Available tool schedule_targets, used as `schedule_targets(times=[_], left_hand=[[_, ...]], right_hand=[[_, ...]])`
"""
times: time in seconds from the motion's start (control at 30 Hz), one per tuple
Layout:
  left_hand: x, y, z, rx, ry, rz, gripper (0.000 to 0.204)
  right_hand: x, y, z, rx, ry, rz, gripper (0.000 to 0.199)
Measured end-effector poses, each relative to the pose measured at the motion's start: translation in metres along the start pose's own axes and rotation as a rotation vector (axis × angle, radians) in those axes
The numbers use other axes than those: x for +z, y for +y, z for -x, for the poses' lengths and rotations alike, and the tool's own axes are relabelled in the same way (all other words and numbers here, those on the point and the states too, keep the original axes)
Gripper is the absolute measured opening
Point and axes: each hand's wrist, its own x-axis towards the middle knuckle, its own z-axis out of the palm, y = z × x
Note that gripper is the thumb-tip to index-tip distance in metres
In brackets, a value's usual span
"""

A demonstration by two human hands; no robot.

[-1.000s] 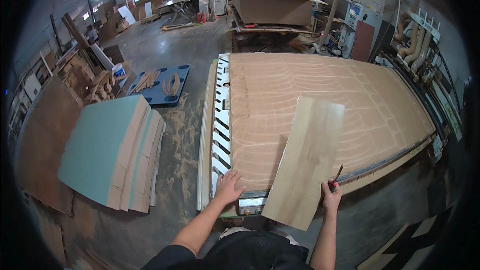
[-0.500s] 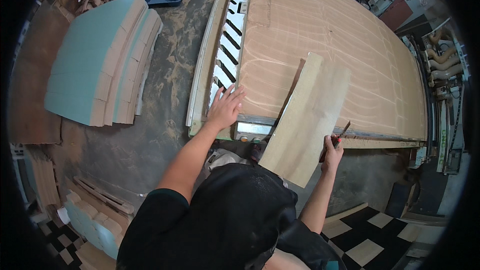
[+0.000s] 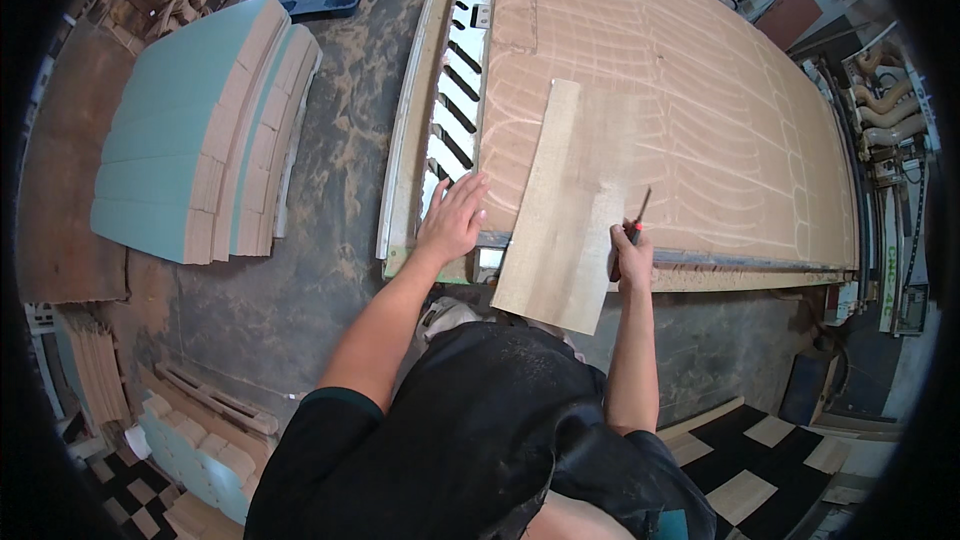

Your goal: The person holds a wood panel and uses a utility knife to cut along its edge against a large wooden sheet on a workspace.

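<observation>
My left hand [image 3: 455, 220] lies with its fingers stretched out on the near left corner of a large work table, beside a slotted white metal strip [image 3: 452, 110]. A pale wooden board [image 3: 575, 190] slants across the brown table surface [image 3: 700, 140], its near end sticking out over the front edge. At the board's right edge my right hand [image 3: 632, 262] is closed around a slim tool [image 3: 642, 215] with a dark, narrow blade and a red-and-black handle. Whether these fingers also grip the board, I cannot tell.
Stacked panels with light green faces [image 3: 165, 140] stand on the dusty floor to the left. Behind them is a blue pallet [image 3: 330, 0] with curved wooden pieces. More green-faced pieces [image 3: 195, 460] lie at the lower left. Hoses [image 3: 890, 110] hang at the far right.
The board has shifted left and away from me, turning more upright in view. My right hand and its tool have moved left and forward with it. My left hand has stayed on the corner.
</observation>
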Motion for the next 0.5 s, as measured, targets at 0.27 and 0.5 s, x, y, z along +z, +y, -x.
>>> schedule_targets(times=[0.27,0.5], left_hand=[[-0.008,0.003,-0.002,0.000,-0.038,-0.035,0.072],[-0.009,0.008,-0.003,-0.013,-0.086,-0.095,0.072]], right_hand=[[0.061,-0.025,-0.038,-0.131,-0.063,0.206,0.035],[0.057,-0.004,-0.040,-0.102,-0.062,0.063,0.043]])
